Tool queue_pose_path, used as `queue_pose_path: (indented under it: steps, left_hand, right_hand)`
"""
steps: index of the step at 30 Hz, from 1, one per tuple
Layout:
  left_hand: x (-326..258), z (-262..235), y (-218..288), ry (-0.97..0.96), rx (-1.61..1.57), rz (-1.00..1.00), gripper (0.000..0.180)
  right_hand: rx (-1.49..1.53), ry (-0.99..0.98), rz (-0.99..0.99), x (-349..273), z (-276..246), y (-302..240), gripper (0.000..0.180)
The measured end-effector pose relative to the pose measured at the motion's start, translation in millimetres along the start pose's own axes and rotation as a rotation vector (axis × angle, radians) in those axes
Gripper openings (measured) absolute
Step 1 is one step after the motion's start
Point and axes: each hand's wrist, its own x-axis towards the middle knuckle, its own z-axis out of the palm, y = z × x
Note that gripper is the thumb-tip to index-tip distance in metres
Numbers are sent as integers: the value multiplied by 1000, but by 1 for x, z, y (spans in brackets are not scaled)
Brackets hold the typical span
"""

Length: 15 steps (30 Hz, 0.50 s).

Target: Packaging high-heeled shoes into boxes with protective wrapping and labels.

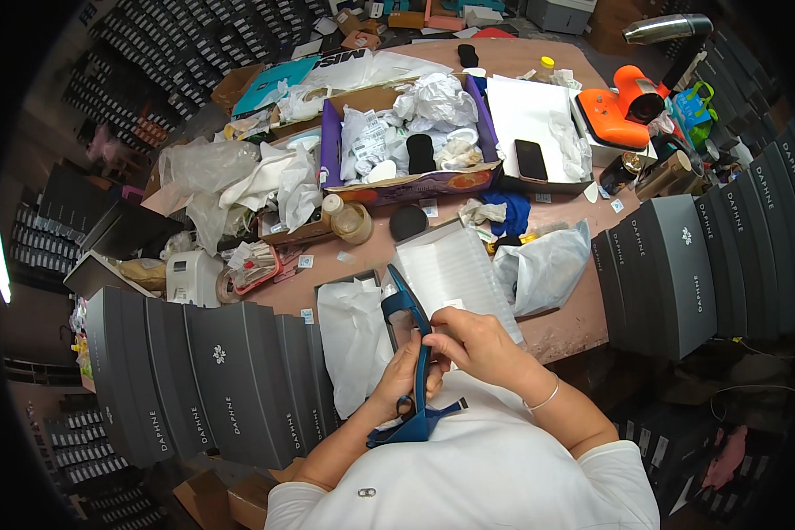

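A blue sandal (pixel 397 301) is held on edge in front of my body, its strapped toe end pointing away and its ankle strap hanging near my shirt. My left hand (pixel 404 374) is closed around the middle of it from the left. From the right, my right hand (pixel 479 343) pinches with bent fingers at the sole's edge; whether something small is between those fingers is hidden. Just beyond lies an opened grey shoe box part lined with white sheet (pixel 450 269). White tissue paper (pixel 352 340) spreads over a box to the left.
Rows of dark grey shoe boxes stand at left (pixel 238 380) and right (pixel 667 274). Farther back are a purple carton (pixel 331 146) of crumpled paper, a jar (pixel 352 223), a black phone (pixel 531 161) and an orange device (pixel 611 119). A white plastic bag (pixel 548 269) lies right.
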Motion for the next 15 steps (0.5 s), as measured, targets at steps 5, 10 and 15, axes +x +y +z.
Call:
queue_pose_path:
  steps: [5,10,15]
  left_hand:
    - [-8,10,11,81,127,24,52]
    - [4,-3,0,53,-69,5,60]
    - [18,-16,-14,-197,-490,59,70]
  right_hand:
    - [-180,-30,-122,4,-5,-1,18]
    - [57,-136,-244,-3,-5,2,11]
    - [465,-72,102,-15,-27,35,13]
